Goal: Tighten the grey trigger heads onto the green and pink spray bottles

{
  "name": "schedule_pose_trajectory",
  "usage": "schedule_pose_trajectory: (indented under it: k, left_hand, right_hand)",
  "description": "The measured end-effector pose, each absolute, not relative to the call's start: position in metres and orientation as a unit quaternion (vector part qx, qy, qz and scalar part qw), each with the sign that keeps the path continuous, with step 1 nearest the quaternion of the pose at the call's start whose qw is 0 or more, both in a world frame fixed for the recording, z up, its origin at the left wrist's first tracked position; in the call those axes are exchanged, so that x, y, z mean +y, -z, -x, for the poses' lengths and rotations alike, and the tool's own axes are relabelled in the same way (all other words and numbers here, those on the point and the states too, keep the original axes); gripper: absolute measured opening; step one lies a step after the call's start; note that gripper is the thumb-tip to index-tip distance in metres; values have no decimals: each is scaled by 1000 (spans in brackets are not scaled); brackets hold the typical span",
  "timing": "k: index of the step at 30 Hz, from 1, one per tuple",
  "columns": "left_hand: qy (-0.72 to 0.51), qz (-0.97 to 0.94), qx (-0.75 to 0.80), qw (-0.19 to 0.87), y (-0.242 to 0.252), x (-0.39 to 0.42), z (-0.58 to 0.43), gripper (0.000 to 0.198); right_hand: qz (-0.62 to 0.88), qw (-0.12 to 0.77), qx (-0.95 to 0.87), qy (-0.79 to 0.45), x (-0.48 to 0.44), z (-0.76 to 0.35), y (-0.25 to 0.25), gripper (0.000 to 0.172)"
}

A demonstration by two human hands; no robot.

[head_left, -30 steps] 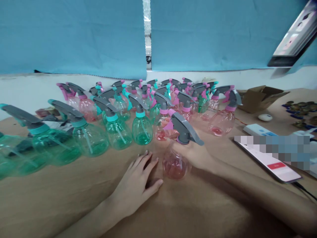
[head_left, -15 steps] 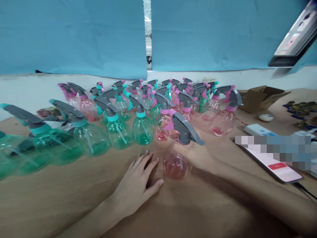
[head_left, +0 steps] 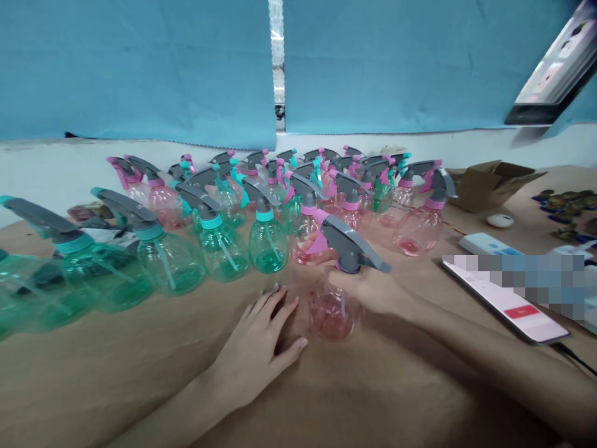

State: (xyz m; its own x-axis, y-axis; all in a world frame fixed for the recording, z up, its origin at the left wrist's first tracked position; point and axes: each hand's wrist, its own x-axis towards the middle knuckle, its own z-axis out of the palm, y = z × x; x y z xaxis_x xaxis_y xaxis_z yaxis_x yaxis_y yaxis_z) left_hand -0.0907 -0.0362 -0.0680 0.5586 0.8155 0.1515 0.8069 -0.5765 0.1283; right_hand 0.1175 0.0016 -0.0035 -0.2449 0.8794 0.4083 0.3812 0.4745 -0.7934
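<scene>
While gripping pink spray bottle [head_left: 333, 311] at neck with right hand [head_left: 368, 289], rests left hand [head_left: 259, 351] open, palm down, on desk [head_left: 140, 373] just beside it. Noted upright, fronting rows of other spray bottles [head_left: 267, 244].

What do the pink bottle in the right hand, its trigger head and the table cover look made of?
The pink bottle, held by the right hand: clear tinted plastic, glossy; the table shows through. Its trigger head: opaque grey plastic, matte-looking. The table cover: probably brown kraft paper, dull, faintly creased.
</scene>
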Motion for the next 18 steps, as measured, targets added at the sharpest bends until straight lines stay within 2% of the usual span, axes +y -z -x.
schedule_pose_trajectory:
  k: [2, 7, 14, 18]
  left_hand:
    - [-99, -883, 459, 24, 68, -36, 91, 56]
    - [-104, -883, 457, 28, 68, -37, 91, 56]
    - [-106, -883, 457, 34, 66, -38, 90, 55]
    - [-101, -881, 460, 35, 65, -37, 90, 55]
  right_hand:
    - [414, 435, -739, -306, 2, -120, 1, 23]
    - [424, 403, -748, -315, 2, -124, 1, 3]
    - [417, 415, -732, -344, 2, -118, -4, 8]
    - [433, 427, -734, -304, 1, -117, -2, 13]
